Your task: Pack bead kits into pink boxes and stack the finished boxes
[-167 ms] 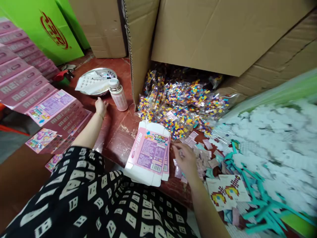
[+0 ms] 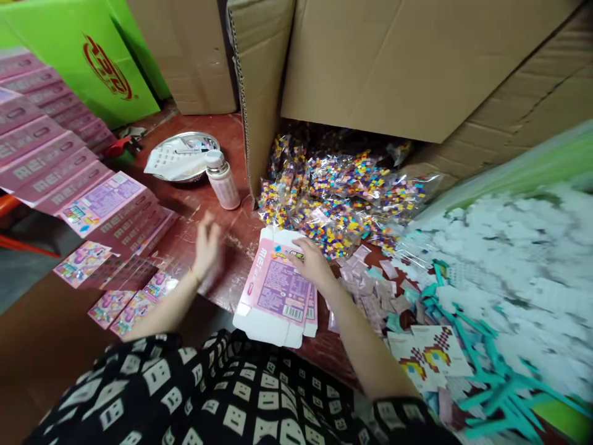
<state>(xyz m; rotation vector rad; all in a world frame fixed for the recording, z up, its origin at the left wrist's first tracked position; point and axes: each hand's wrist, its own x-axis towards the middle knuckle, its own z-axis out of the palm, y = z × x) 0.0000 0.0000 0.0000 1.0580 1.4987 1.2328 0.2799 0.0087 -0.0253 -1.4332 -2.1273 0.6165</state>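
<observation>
A flat pink printed carton (image 2: 278, 287) lies on the red-brown table (image 2: 222, 247) in front of me, on top of another like it. My right hand (image 2: 311, 262) rests on the carton's upper right corner, fingers spread flat. My left hand (image 2: 207, 246) hovers above the table just left of the carton, blurred, fingers stretched and holding nothing. Small pink sachets (image 2: 365, 290) are scattered to the right of the carton. Clear bags of coloured beads (image 2: 338, 191) are heaped behind it.
A pink bottle (image 2: 223, 179) and a metal bowl (image 2: 180, 157) stand at the back left. Flat pink cartons (image 2: 69, 179) fan out on the left. Cardboard boxes (image 2: 393, 62) rise behind. Teal tweezers (image 2: 482, 371), pattern cards (image 2: 430, 355) and white plates (image 2: 509, 272) lie at right.
My left hand has drawn back from beside the bottle toward the carton. My right hand has left the sachets and moved up-left onto the carton's corner.
</observation>
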